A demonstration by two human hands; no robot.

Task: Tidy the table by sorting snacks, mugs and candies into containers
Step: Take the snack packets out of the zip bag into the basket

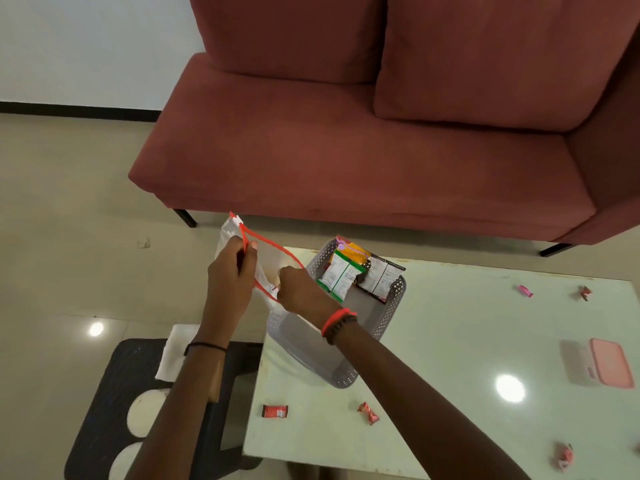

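A clear zip bag (266,261) with a red zip rim hangs in the air over the table's left edge, its mouth pulled open. My left hand (232,275) pinches one side of the red rim, and my right hand (301,292) pinches the other side. Right behind the bag, a grey perforated basket (391,317) holds several snack packets (349,271) at its far end. Red and pink wrapped candies lie loose on the pale glass table (433,341): one candy (274,411) near the front left, another candy (368,412) beside it, a third candy (525,291) at the far right.
A pink lidded box (602,367) sits at the table's right side. A dark red sofa (346,150) stands beyond the table. A black tray (114,410) with white discs and a white cloth (176,351) lies lower, left of the table.
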